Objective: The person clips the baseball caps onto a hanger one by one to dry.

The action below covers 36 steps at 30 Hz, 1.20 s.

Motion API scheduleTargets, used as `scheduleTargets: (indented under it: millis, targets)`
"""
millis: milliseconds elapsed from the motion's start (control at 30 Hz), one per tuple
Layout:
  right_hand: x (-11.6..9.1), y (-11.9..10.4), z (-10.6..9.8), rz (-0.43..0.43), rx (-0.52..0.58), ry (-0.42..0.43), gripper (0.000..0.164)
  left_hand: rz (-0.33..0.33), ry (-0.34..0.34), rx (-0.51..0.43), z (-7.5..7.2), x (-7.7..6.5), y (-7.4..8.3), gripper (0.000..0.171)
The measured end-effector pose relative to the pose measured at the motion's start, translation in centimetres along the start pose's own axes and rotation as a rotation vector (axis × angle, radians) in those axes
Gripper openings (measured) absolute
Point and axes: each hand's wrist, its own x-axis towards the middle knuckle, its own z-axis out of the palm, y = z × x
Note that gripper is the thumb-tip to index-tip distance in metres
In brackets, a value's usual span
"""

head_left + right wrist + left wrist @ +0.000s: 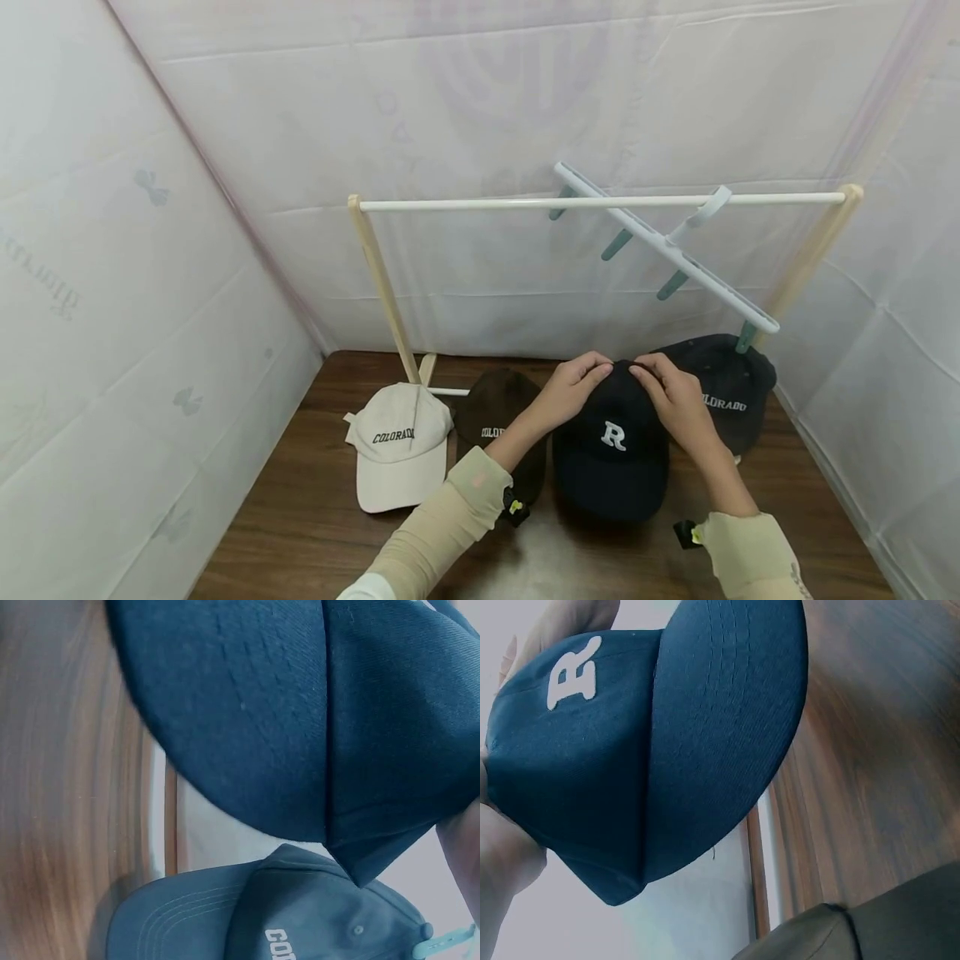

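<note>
A navy baseball cap (611,467) with a white R hangs upright, brim down, between both hands. My left hand (570,387) pinches the top of its crown on the left, and my right hand (673,398) pinches it on the right. In both wrist views the brim is off the wood. To the right, a black COLORADO cap (738,408) hangs from the end clip of a white clip hanger (660,242). That hanger hooks over the rack's rod (480,203) and tilts down to the right; its other visible clips hold nothing.
A cream cap (401,442) lies on the wooden table (277,500) at the left. Beside it is a dark brown cap (498,400), partly hidden by my left arm. The rack's wooden legs (382,283) stand near the white back sheet (465,108).
</note>
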Motion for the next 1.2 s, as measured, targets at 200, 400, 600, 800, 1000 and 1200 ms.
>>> scheduleTargets:
  millis: [200, 400, 600, 800, 1000, 1200]
  targets:
    - [0.2, 0.0, 0.0, -0.033, -0.007, 0.015, 0.012, 0.02, -0.004, -0.002, -0.2, -0.1, 0.1, 0.032]
    - [0.2, -0.2, -0.4, -0.024, -0.003, 0.002, 0.011, 0.04, -0.018, -0.036, -0.2, 0.0, 0.2, 0.029]
    - [0.4, -0.1, -0.7, -0.04, -0.004, 0.002, 0.013, 0.063, -0.024, -0.058, -0.3, 0.2, 0.3, 0.029]
    - [0.8, -0.2, -0.6, -0.073, 0.013, 0.005, 0.012, 0.065, -0.022, -0.07, -0.8, 0.5, 0.4, 0.026]
    - [1.2, -0.4, -0.5, -0.058, 0.024, 0.021, 0.012, 0.085, -0.021, -0.042, -1.3, 1.0, 0.8, 0.026]
    - [1.8, -0.3, -0.5, -0.067, 0.024, 0.031, 0.012, 0.091, -0.007, 0.001, -1.7, 1.5, 1.0, 0.026]
